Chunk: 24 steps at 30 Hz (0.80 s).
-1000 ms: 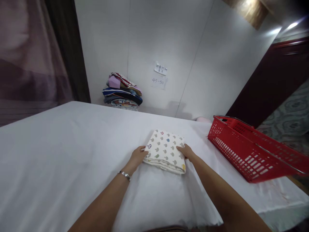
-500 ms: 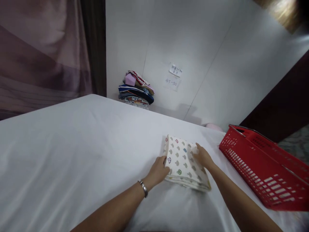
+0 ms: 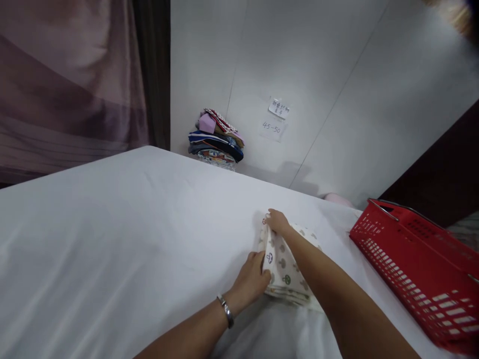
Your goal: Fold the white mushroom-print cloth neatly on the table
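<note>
A folded white cloth with a mushroom print (image 3: 282,262) lies in several layers on the white-covered surface. My left hand (image 3: 254,275), with a silver bracelet at the wrist, grips the near part of its left edge, thumb on top and fingers under the fold. At the far left corner, my right hand (image 3: 276,221) pinches the same edge. That edge looks slightly raised. My right forearm crosses over the cloth and hides much of its right side.
A red plastic basket (image 3: 404,259) with metal handles stands at the right. Folded clothes (image 3: 216,137) are stacked beyond the far edge, against the white wall. Paper notes (image 3: 275,122) are stuck on the wall. A pinkish curtain (image 3: 67,75) hangs at the left.
My right hand has moved left from the cloth's right side to its far left corner and taken hold there. My left hand keeps its grip. The view has shifted slightly.
</note>
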Each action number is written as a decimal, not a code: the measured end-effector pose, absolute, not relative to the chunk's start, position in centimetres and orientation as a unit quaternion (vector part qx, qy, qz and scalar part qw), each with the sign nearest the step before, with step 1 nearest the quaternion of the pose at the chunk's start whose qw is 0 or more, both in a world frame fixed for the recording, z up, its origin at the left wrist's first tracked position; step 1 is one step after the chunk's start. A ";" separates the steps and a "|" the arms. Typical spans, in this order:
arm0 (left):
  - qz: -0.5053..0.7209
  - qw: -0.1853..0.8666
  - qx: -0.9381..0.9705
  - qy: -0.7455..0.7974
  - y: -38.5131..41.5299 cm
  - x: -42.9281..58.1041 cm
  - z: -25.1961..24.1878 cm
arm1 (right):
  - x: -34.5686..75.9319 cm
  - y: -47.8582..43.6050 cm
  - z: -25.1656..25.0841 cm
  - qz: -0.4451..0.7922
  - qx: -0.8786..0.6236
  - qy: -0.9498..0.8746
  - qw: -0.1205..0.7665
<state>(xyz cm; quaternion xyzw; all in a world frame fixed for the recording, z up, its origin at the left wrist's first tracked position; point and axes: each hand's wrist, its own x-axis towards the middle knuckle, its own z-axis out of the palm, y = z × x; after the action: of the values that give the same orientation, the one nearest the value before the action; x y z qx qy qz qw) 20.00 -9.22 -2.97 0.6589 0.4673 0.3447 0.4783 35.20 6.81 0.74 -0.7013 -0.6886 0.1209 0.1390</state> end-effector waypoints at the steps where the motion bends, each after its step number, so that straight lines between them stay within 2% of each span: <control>1: 0.342 0.480 0.659 0.468 -9.2 20.0 -2.9 | 35.5 6.8 0.7 0.127 -0.695 -0.692 0.146; 14: 0.299 0.430 0.712 0.467 -9.4 19.6 -1.6 | 38.3 5.8 -0.9 0.197 -0.648 -0.675 0.292; 19: 0.276 0.416 0.729 0.468 -9.2 19.4 -1.7 | 38.8 5.7 -0.8 0.182 -0.656 -0.660 0.319; 24: 0.197 0.377 0.753 0.503 -5.6 19.1 -0.7 | 38.8 5.5 -0.8 0.162 -0.659 -0.661 0.321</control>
<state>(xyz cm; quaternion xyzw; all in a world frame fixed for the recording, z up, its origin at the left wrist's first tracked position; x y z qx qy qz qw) 19.14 -5.64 -0.74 0.7526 0.5029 0.1971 0.3765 38.76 5.47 -0.76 -0.6591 -0.6607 0.1617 0.3208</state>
